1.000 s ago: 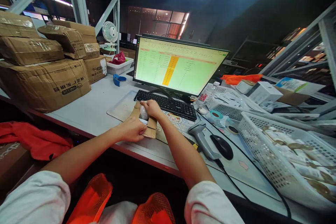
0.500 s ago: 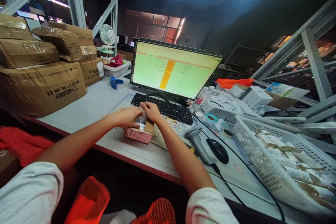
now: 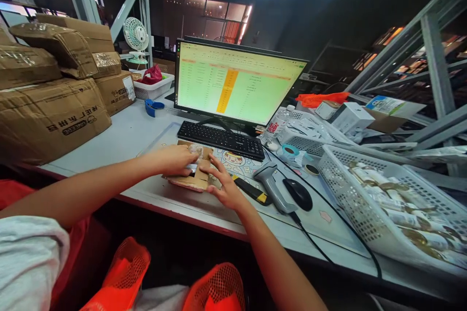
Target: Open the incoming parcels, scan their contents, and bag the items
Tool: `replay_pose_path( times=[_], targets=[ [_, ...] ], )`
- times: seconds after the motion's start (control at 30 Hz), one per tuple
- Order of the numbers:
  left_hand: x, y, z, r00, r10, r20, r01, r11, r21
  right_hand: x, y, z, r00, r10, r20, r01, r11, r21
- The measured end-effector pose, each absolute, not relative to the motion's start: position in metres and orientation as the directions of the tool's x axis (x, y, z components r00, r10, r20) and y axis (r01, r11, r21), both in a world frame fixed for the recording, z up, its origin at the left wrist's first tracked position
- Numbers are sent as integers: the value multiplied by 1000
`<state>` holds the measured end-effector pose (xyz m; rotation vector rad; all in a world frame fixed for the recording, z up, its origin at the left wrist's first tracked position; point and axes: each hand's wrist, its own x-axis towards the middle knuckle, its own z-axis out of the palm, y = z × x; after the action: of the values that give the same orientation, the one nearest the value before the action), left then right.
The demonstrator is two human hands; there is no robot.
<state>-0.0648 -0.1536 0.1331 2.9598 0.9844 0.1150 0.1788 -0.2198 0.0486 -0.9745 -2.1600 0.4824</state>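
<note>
Cardboard box (image 3: 201, 178): right hand (image 3: 226, 186) spread against it; left hand (image 3: 174, 159) atop, grip unclear.

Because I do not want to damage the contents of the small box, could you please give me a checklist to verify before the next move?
1. Small box resting on the desk: ok.
2. Left hand on top of the box: ok.
3. Right hand at the box: ok, fingers spread by its right side; how hard they press cannot be told.
4. Flaps fully closed: not ok, a gap shows between them.
5. Contents undamaged: cannot tell, shiny wrapping shows in the gap and the rest is hidden.
6. Scanner put down: ok, it lies beside the mouse.
</note>
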Motion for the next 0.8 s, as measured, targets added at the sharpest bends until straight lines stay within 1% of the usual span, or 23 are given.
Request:
replay_pose_path(
  times=[0.03,0.1,0.17,0.2,0.27,0.37,0.47,0.57,0.63,0.7,0.77,0.8],
  targets=[
    [-65,-155,132,789,611,64,612,-791,9,179,-219,48,-488,757,435,504,651,-568],
    [-64,-159,129,756,645,111,651,-758,-35,177,-217,47,-503,749,432,541,662,-518],
    [-64,-162,126,735,662,149,675,-736,-62,172,-215,50,-513,731,450,585,682,-439],
    [-64,-163,126,734,664,142,676,-733,-72,169,-215,52,-526,720,453,603,691,-398],
    [-65,-164,126,744,663,86,669,-739,-87,166,-214,58,-573,710,408,637,700,-323],
    [-63,-163,133,766,643,-30,637,-763,-108,165,-215,71,-654,706,270,674,707,-215],
    [-55,-159,141,756,647,-102,642,-763,-77,165,-219,87,-680,710,184,692,704,-160],
    [-44,-151,146,728,669,-152,674,-738,-18,162,-220,99,-652,746,138,727,666,-165],
    [-39,-145,147,726,669,-160,676,-737,-14,163,-219,103,-646,750,145,724,662,-194],
    [-40,-140,146,735,658,-161,664,-748,-27,168,-217,101,-621,754,213,700,656,-283],
    [-48,-139,143,759,637,-135,641,-767,-15,176,-214,90,-529,782,330,659,624,-420],
    [-54,-140,140,777,623,-96,626,-779,13,180,-214,82,-463,798,386,632,603,-488]
  ],
)
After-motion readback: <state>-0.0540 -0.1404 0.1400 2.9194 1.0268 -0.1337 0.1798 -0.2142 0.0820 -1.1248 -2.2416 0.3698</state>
